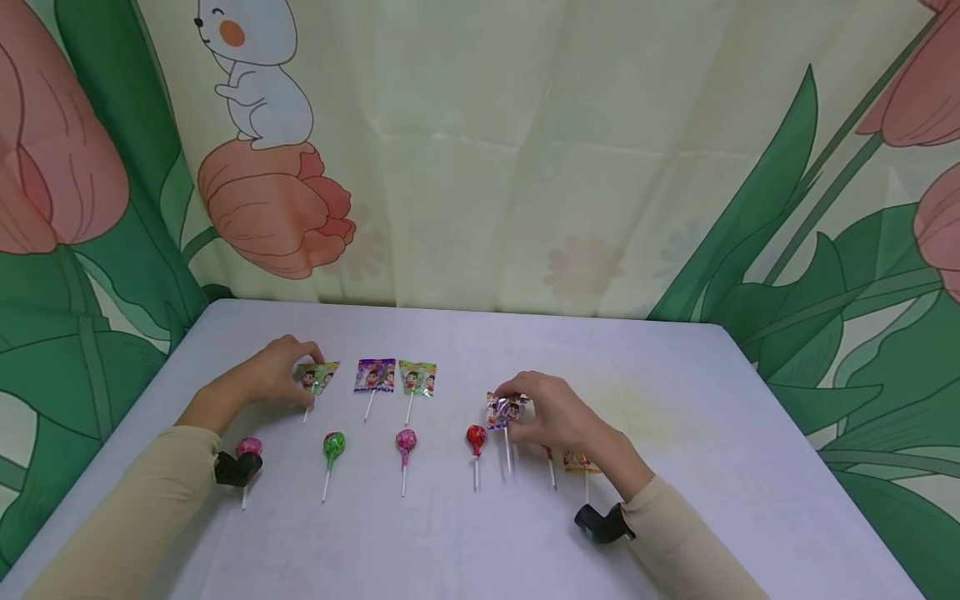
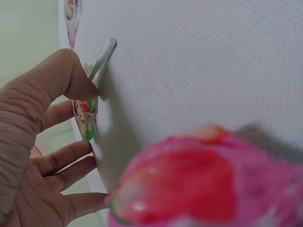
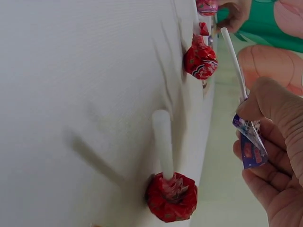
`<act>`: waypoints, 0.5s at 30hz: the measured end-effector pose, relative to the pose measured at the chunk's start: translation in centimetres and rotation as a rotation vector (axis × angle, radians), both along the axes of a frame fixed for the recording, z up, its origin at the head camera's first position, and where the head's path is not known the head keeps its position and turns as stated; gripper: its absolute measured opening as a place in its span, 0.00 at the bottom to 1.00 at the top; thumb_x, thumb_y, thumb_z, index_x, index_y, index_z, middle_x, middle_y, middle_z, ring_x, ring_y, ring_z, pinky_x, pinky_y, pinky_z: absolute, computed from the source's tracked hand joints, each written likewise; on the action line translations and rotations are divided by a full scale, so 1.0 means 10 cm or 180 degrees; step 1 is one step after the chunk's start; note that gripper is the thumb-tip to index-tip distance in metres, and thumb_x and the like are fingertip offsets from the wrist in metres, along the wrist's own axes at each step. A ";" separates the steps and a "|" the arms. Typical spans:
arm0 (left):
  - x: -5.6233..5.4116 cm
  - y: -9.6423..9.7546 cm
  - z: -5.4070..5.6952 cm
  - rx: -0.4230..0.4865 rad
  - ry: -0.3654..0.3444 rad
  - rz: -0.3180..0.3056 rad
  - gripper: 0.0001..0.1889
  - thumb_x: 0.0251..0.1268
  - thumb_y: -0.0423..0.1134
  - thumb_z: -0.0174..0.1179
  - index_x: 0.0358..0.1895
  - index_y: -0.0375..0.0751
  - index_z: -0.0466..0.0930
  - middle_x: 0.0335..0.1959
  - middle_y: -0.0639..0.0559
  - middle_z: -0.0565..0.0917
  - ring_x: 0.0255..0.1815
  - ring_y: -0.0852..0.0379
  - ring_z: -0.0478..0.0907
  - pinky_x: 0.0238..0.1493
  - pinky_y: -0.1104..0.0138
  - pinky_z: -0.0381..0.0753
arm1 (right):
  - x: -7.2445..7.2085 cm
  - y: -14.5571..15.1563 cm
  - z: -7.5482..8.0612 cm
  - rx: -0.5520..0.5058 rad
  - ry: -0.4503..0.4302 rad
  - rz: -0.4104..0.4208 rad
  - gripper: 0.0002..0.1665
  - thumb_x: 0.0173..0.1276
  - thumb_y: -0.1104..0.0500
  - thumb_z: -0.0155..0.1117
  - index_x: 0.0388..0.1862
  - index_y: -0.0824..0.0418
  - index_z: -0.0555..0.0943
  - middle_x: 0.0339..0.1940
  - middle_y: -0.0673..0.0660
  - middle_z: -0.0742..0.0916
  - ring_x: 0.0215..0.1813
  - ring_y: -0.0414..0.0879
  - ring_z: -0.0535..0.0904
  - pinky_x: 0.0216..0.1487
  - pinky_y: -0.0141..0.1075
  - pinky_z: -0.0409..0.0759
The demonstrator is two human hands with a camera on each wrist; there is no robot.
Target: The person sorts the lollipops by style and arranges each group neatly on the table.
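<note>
My left hand (image 1: 273,372) pinches a flat lollipop in a green wrapper (image 1: 321,377) at the table's left side. The left wrist view shows thumb and finger on that wrapper, its white stick (image 2: 103,59) low over the cloth. Right of centre, my right hand (image 1: 558,412) holds a flat lollipop in a purple wrapper (image 1: 502,410) between thumb and fingers. In the right wrist view, this purple wrapper (image 3: 251,142) is off the table, stick outward. Beside it lies a red round lollipop (image 1: 476,436); another red one (image 3: 171,196) is mostly hidden by the hand in the head view.
A purple-wrapped lollipop (image 1: 375,375) and a green-wrapped one (image 1: 417,377) lie side by side behind. Nearer are round lollipops: pink (image 1: 250,447), green (image 1: 333,446) and pink (image 1: 406,440). An orange-wrapped one (image 1: 579,462) is partly under the right wrist. A printed curtain (image 1: 480,167) hangs behind the white table (image 1: 450,550).
</note>
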State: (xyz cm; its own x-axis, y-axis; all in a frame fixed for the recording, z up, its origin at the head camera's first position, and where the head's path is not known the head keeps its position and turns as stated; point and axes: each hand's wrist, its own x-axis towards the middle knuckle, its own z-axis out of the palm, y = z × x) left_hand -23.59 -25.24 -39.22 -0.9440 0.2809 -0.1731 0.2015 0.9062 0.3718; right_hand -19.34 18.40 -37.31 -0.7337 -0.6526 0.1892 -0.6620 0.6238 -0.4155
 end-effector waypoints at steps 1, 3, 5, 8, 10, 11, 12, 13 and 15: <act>0.00 0.00 0.00 0.0000 -0.0006 0.0011 0.31 0.48 0.45 0.80 0.56 0.41 0.78 0.54 0.31 0.75 0.56 0.34 0.72 0.58 0.35 0.75 | -0.01 -0.02 0.01 -0.0020 0.0007 0.0009 0.22 0.57 0.65 0.71 0.53 0.60 0.86 0.46 0.48 0.88 0.47 0.41 0.82 0.51 0.39 0.82; 0.00 0.01 0.00 0.0004 -0.0015 0.0027 0.31 0.49 0.45 0.80 0.56 0.41 0.78 0.54 0.31 0.75 0.56 0.34 0.72 0.58 0.35 0.75 | -0.04 -0.05 0.02 -0.0043 -0.0015 0.0002 0.22 0.57 0.65 0.70 0.53 0.60 0.86 0.46 0.49 0.88 0.47 0.40 0.82 0.51 0.40 0.82; 0.00 0.01 0.00 0.0005 -0.0020 0.0041 0.31 0.49 0.46 0.80 0.57 0.41 0.78 0.54 0.32 0.75 0.56 0.34 0.72 0.58 0.35 0.75 | -0.06 -0.08 0.03 -0.0059 -0.0015 0.0005 0.22 0.57 0.66 0.70 0.53 0.60 0.86 0.46 0.49 0.88 0.46 0.40 0.82 0.51 0.40 0.82; 0.00 0.01 0.00 0.0010 -0.0015 0.0043 0.31 0.48 0.45 0.80 0.56 0.41 0.78 0.54 0.32 0.75 0.56 0.34 0.72 0.58 0.35 0.75 | -0.11 -0.14 0.03 -0.0093 -0.0021 0.0012 0.22 0.56 0.66 0.69 0.52 0.60 0.86 0.46 0.49 0.89 0.46 0.40 0.82 0.51 0.40 0.81; 0.00 0.00 0.00 0.0017 -0.0008 0.0036 0.31 0.48 0.45 0.80 0.56 0.41 0.78 0.53 0.32 0.75 0.55 0.34 0.72 0.58 0.36 0.75 | -0.15 -0.18 0.04 -0.0119 -0.0023 0.0014 0.22 0.56 0.65 0.70 0.52 0.60 0.86 0.46 0.49 0.89 0.46 0.41 0.82 0.51 0.40 0.81; 0.00 0.00 0.00 0.0020 -0.0002 0.0032 0.31 0.48 0.45 0.80 0.56 0.41 0.78 0.53 0.32 0.75 0.55 0.34 0.73 0.58 0.36 0.75 | -0.17 -0.20 0.04 -0.0130 -0.0028 0.0013 0.22 0.56 0.65 0.70 0.53 0.60 0.86 0.46 0.49 0.89 0.46 0.41 0.82 0.52 0.40 0.81; 0.01 0.00 0.00 0.0021 0.0002 0.0028 0.31 0.48 0.45 0.80 0.56 0.41 0.78 0.53 0.32 0.75 0.55 0.34 0.72 0.58 0.36 0.75 | -0.19 -0.23 0.04 -0.0144 -0.0039 0.0009 0.22 0.56 0.65 0.70 0.53 0.60 0.86 0.46 0.49 0.89 0.46 0.41 0.82 0.52 0.41 0.81; 0.01 0.00 0.00 0.0023 0.0006 0.0024 0.31 0.48 0.45 0.80 0.56 0.41 0.78 0.53 0.32 0.75 0.55 0.34 0.72 0.58 0.35 0.75 | -0.20 -0.24 0.03 -0.0150 -0.0047 0.0003 0.23 0.56 0.65 0.70 0.53 0.60 0.86 0.46 0.50 0.89 0.47 0.41 0.82 0.53 0.41 0.81; 0.01 0.01 0.00 0.0022 0.0007 0.0027 0.31 0.48 0.45 0.80 0.56 0.40 0.78 0.53 0.32 0.75 0.56 0.34 0.72 0.58 0.35 0.75 | -0.24 -0.28 0.03 -0.0146 -0.0064 -0.0013 0.23 0.56 0.64 0.71 0.53 0.60 0.86 0.47 0.50 0.89 0.47 0.41 0.82 0.54 0.41 0.81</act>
State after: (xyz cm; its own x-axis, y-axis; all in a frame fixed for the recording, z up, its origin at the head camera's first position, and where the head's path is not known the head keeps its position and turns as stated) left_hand -23.49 -25.16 -39.23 -0.9467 0.2740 -0.1692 0.1945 0.9053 0.3777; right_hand -21.70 15.63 -37.03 -0.7403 -0.6406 0.2040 -0.6507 0.6064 -0.4570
